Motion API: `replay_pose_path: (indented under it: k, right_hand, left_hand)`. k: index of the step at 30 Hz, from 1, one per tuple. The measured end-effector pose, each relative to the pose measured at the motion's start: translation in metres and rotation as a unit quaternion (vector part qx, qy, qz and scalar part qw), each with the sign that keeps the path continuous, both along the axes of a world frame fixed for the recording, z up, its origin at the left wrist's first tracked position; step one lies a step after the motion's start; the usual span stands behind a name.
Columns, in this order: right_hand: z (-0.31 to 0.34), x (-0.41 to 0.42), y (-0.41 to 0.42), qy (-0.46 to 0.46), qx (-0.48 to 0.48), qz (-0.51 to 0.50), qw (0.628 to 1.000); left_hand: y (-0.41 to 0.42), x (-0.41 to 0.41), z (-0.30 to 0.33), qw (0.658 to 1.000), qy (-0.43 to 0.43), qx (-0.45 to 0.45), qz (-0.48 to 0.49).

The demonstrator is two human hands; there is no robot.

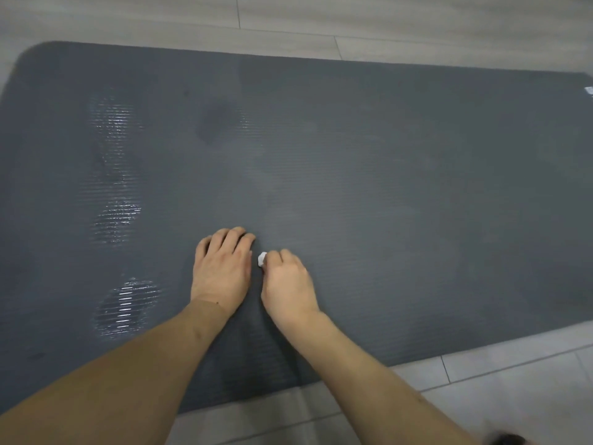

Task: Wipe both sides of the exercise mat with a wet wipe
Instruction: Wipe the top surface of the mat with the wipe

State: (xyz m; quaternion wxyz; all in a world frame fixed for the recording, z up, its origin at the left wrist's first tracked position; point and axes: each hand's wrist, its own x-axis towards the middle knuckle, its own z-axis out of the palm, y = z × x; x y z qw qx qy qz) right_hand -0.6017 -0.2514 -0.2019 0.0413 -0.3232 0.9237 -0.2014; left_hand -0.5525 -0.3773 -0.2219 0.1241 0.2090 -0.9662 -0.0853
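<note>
We are pressing our left hand [223,268] on the mat [369,162], fingers bent at the tips and holding nothing. Just beside it, our right hand [287,281] is gripping the balled wipe [262,259] in curled fingers, a white bit poking out at the thumb side against the mat.

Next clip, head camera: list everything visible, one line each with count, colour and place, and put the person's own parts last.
exercise mat: one, dark grey, ribbed, flat on the floor, filling most of the view.
wet patches: several, shiny, on the left part of the mat.
label: one, small, white, at the mat's far right edge.
floor: pale grey tiles, beyond the mat and in front of it.
wet wipe: one, white, bunched small, mostly hidden in the right hand.
dark object: one, blurred, bottom right edge; cannot tell what it is.
left hand: bare, palm down on the mat, fingers bent.
right hand: bare, on the mat, gripping the wipe.
</note>
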Motion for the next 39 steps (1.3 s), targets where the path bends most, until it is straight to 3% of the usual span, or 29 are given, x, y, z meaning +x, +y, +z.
replay_pose_path:
  k: [5, 9, 12, 14, 18, 21, 23, 28, 31, 34, 39]
  right_hand:
    - [-0.009, -0.081, 0.089, 0.056, 0.046, -0.006, 0.997]
    - [-0.004, -0.161, 0.218, 0.071, 0.094, -0.202, 0.972]
    - [0.000, -0.165, 0.244, 0.053, 0.079, -0.323, 0.942]
    - [-0.007, -0.139, 0.208, 0.073, 0.062, -0.305, 0.948]
    - [-0.018, -0.045, 0.103, 0.066, 0.019, -0.084, 0.994]
    - [-0.009, -0.038, 0.099, 0.072, -0.003, 0.004, 0.997]
    - [-0.006, -0.075, 0.136, 0.076, 0.030, -0.010, 0.997]
    - [0.008, -0.193, 0.271, 0.058, 0.111, -0.251, 0.960]
    - [0.010, -0.206, 0.301, 0.042, 0.109, -0.312, 0.943]
    - [-0.002, -0.166, 0.255, 0.082, 0.074, -0.279, 0.954]
    - [-0.008, -0.050, 0.146, 0.031, 0.033, -0.055, 0.997]
  left_hand:
    - [0.008, 0.000, 0.001, 1.000, -0.013, 0.004, 0.012]
    - [0.019, -0.007, 0.006, 0.999, -0.019, 0.009, 0.024]
    - [0.031, -0.016, 0.010, 1.000, -0.014, 0.001, -0.006]
    - [0.043, -0.025, 0.013, 1.000, -0.013, 0.007, -0.020]
    - [0.059, -0.034, 0.011, 0.999, -0.018, 0.021, -0.027]
    - [0.064, -0.037, 0.008, 0.999, -0.020, 0.025, -0.035]
    - [0.069, -0.040, 0.007, 0.999, -0.015, 0.026, -0.039]
    - [0.086, -0.043, 0.007, 0.999, -0.004, 0.035, -0.040]
    - [0.095, -0.047, 0.008, 0.998, -0.003, 0.036, -0.053]
    - [0.102, -0.053, 0.008, 0.998, -0.004, 0.039, -0.054]
    - [0.110, -0.066, 0.009, 0.997, -0.008, 0.043, -0.062]
